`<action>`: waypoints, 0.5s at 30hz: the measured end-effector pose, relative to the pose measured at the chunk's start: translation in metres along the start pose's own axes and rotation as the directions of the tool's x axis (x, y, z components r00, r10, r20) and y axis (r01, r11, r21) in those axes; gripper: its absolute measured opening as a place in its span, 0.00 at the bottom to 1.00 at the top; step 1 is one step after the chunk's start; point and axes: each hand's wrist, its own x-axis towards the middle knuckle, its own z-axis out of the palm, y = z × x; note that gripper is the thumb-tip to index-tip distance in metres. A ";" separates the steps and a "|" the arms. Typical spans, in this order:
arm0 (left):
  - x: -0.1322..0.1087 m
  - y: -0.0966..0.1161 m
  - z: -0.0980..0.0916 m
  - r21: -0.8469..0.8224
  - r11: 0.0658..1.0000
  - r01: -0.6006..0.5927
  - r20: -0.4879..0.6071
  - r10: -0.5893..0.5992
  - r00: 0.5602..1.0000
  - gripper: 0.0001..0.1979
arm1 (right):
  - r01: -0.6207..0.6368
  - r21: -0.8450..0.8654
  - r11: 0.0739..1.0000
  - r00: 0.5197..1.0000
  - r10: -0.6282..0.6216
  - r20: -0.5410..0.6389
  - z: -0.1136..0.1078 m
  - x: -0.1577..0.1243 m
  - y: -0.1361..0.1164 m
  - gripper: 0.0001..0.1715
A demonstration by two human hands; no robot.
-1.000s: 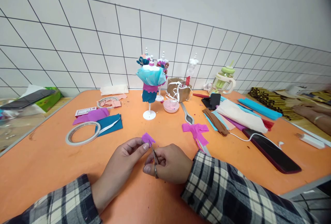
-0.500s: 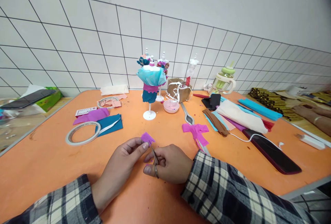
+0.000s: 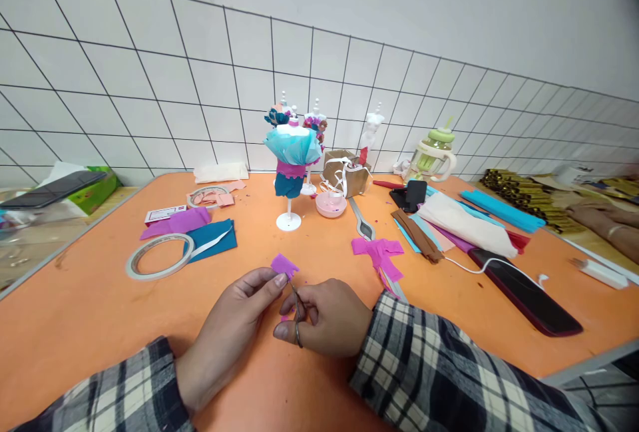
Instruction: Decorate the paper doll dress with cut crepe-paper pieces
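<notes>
Pinched between thumb and fingers of my left hand [image 3: 237, 319] is a small piece of purple crepe paper [image 3: 284, 265]. My right hand [image 3: 327, 319] is closed around small metal scissors [image 3: 297, 315], with the thumb at one loop. The blades point up and left, and their tips meet the lower edge of the purple paper. Small purple scraps [image 3: 285, 318] show between the hands. Beyond them stands a miniature dress form [image 3: 291, 162] in a light blue ruffle, a purple waist and a dark blue skirt.
Left lie a tape roll [image 3: 160, 256], dark blue paper [image 3: 214, 240] and purple paper [image 3: 184, 220]. Behind are a pink bowl [image 3: 331, 205] and a brown box [image 3: 345, 172]. Right are magenta strips [image 3: 378, 255], a phone [image 3: 524, 291] and a bottle [image 3: 433, 154]. Another person's hand [image 3: 602, 216] rests far right.
The scissors have moved slightly left and up, so the blades now reach the purple paper's edge. My right thumb has shifted a little left and down. My left hand has barely moved.
</notes>
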 end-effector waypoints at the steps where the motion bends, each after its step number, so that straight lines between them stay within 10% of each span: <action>1: 0.000 -0.001 0.000 0.002 1.000 -0.001 0.000 0.001 1.000 0.06 | 0.003 -0.002 1.000 1.000 -0.003 -0.003 0.000 0.000 0.000 0.25; 15: 0.002 -0.006 -0.002 0.085 0.996 -0.030 -0.091 0.038 0.995 0.09 | 0.014 -0.019 1.000 0.999 -0.015 -0.030 0.004 0.001 0.003 0.22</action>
